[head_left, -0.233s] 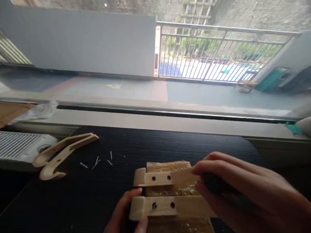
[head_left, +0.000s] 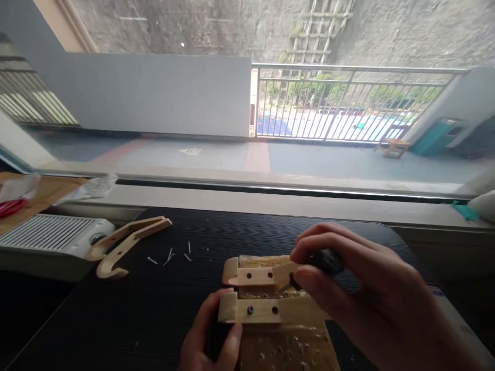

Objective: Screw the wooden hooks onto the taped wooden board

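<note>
My left hand grips the curved end of the nearer wooden hook, fingers behind it and thumb in front. A screw head sits in that hook's left hole; the right hole looks dark. The farther wooden hook, with two holes, lies alongside it. Both rest across a tape-covered board pitted with small holes. Over the hooks' right part, my right hand is closed around what looks like a dark-handled screwdriver. Its tip is blurred and partly hidden by the fingers.
Two more wooden hooks lie at the left of the black table, with several loose screws near them. A white vented device stands farther left. A phone-like slab lies behind my right forearm. The window ledge runs behind.
The view has tilted up and shifted left. My right hand has lifted off the farther hook's right end, showing more of the dark handle. My left hand keeps its hold on the nearer hook.
</note>
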Motion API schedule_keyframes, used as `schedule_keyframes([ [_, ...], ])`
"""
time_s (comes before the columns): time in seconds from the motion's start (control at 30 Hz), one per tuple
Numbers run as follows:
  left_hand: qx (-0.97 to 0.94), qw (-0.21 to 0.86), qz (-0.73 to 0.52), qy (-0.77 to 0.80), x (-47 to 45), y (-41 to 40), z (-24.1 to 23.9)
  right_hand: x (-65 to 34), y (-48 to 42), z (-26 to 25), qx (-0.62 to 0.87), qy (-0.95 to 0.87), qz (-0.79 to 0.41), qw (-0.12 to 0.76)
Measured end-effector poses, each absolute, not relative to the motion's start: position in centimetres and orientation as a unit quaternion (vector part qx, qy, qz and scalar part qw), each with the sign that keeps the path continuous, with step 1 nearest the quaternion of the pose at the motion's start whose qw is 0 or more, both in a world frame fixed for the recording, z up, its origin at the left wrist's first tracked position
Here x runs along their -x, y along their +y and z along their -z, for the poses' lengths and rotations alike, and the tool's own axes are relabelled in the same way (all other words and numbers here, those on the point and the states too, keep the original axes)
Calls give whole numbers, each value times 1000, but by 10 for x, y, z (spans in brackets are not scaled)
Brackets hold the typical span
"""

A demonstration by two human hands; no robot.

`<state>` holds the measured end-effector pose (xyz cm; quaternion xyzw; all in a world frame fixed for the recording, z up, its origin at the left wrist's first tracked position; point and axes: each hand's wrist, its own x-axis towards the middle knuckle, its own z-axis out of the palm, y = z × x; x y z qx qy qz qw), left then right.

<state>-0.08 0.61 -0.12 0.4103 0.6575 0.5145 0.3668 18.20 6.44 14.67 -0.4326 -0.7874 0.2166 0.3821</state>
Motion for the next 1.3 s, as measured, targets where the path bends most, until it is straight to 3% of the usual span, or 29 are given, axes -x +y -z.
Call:
schedule_keyframes([
  [0.17,-426,389,-549,605,3,8,10,-158,61,-137,428,-793,-278,332],
  [0.37,-446,361,-591,567,6,12,16,-145,57,-133,417,-808,-224,351],
  [0.67,-480,411,-580,514,13,9,0,-146,49,-126,423,-805,-174,377],
  [1.3,-468,436,-592,491,12,12,4,-142,54,-118,421,-796,-191,391],
])
